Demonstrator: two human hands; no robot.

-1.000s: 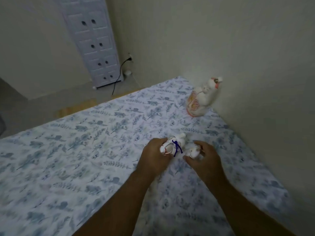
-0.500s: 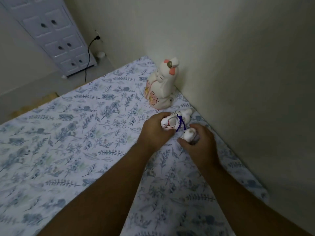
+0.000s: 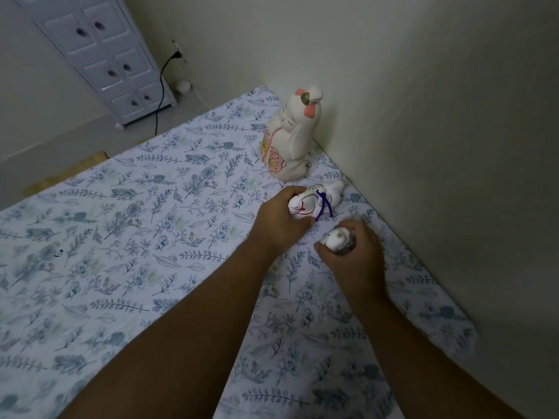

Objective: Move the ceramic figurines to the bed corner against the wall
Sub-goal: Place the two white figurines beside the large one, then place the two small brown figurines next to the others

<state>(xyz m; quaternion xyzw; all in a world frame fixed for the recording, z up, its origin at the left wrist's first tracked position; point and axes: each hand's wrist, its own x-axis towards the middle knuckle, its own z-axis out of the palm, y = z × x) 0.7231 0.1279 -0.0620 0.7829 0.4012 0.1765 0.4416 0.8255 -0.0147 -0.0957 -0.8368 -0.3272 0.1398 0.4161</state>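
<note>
1. The left hand [image 3: 279,223] was closed around a white figurine with a purple cord [image 3: 314,201]; the fingers wrapped its near end, and the far end stuck out toward the wall.
2. The right hand [image 3: 354,255] gripped a small white and grey figurine [image 3: 337,238] (only its top showed between thumb and fingers), low over the sheet.
3. The two hands were near each other but apart, and both figurines were close to the bed corner. Whether they touched the sheet, I could not tell.
4. Just beyond the left hand stood a tall white figurine with pink flowers [image 3: 289,146], upright on the bed, just beside the wall [image 3: 423,116].
5. The bed [image 3: 136,237] was covered with a white sheet with blue leaves, and its right edge ran along the wall.
6. Farther away, on the floor, stood a white cabinet [image 3: 115,65], and a black cable [image 3: 161,86] hung from a socket on the wall beside it.
</note>
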